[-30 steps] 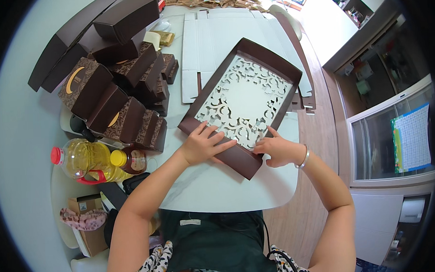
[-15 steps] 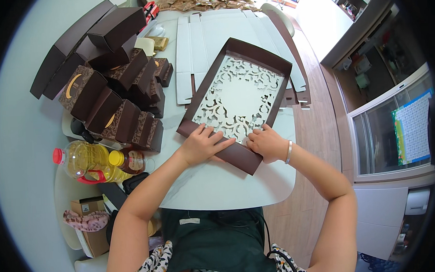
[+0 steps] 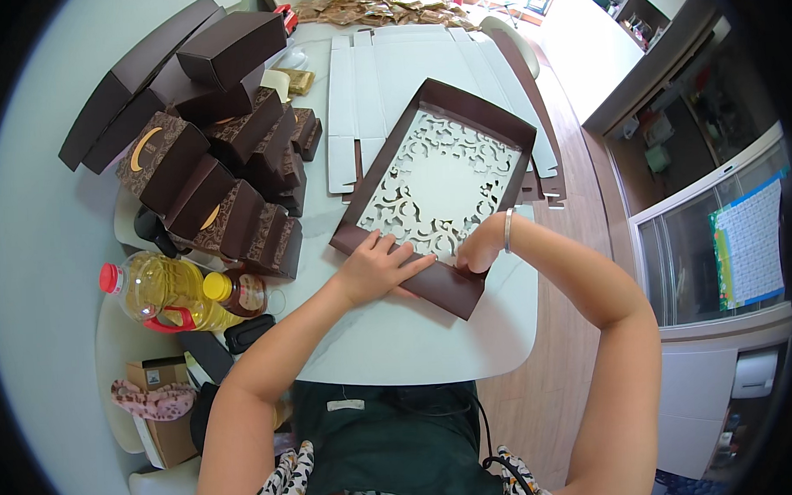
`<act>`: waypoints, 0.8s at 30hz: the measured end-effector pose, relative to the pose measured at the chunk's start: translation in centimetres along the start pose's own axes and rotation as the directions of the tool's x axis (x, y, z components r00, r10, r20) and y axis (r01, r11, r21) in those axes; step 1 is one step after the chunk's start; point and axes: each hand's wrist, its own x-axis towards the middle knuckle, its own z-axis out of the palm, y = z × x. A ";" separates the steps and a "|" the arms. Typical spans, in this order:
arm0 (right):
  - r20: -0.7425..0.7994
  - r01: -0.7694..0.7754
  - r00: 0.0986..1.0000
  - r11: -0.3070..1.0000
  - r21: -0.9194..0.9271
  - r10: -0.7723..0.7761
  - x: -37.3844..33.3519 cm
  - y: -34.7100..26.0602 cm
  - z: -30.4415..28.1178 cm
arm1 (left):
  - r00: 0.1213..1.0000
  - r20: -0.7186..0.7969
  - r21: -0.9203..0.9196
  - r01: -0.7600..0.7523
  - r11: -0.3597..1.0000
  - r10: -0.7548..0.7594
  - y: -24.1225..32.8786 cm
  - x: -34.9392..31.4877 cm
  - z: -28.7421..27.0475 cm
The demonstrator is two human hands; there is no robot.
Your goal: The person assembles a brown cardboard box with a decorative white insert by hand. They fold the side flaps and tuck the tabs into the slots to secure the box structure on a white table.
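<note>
A shallow dark brown cardboard box (image 3: 393,159) lies slanted on the white table, open side up. Its bottom is a white panel (image 3: 441,176) cut through with a scrolling floral pattern. My left hand (image 3: 378,270) grips the near wall, fingers over the top edge and part of the hand showing below it. At the near right corner my right hand (image 3: 481,249), a bracelet on its wrist, points down with bent fingers closed at the inner edge of the wall. Its fingertips are partly hidden.
Dark brown boxes (image 3: 232,52) are piled on the left. Near them stand an oil jug (image 3: 162,286) and a yellow-capped bottle (image 3: 245,292). Flat white cardboard sheets (image 3: 415,50) lie beyond the box, with brown packets (image 3: 379,8) at the far end.
My right hand has turned downward at the box's near right corner, its wrist raised and moved away from me. My left hand stays on the near wall. The whole view has shifted slightly.
</note>
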 end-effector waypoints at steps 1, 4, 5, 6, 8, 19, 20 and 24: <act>0.015 0.009 1.000 0.998 0.059 -0.010 -0.3 0.0 -0.5 | 1.000 -0.007 -0.001 0.003 1.000 -0.003 0.0 0.0 0.0; -0.066 -0.028 0.997 0.999 0.046 0.031 0.1 0.0 0.0 | 1.000 -0.015 0.005 0.016 1.000 -0.016 0.5 0.3 0.1; -0.114 -0.053 0.992 0.999 0.011 0.054 0.5 -0.1 0.7 | 1.000 -0.008 0.011 0.024 1.000 -0.024 1.0 0.5 0.5; -0.206 -0.161 0.969 0.982 -0.100 0.138 -0.4 -1.9 1.2 | 0.999 0.003 0.020 0.036 0.999 -0.037 1.3 0.5 0.7; -0.256 -0.159 0.958 0.983 -0.095 0.131 0.5 -1.3 1.7 | 0.999 -0.026 0.024 0.047 0.999 -0.047 1.4 0.4 0.9; -0.214 -0.218 0.958 0.971 -0.101 0.193 0.3 -1.0 2.4 | 0.995 -0.043 0.045 0.096 0.994 -0.094 3.0 0.7 1.7; -0.190 -0.235 0.960 0.960 -0.149 0.205 0.3 -1.2 2.3 | 0.994 -0.035 0.034 0.107 0.994 -0.105 3.2 0.8 1.8; -0.213 -0.245 0.953 0.962 -0.121 0.216 0.1 -1.2 2.3 | 0.992 -0.017 0.049 0.128 0.991 -0.127 3.6 1.0 1.9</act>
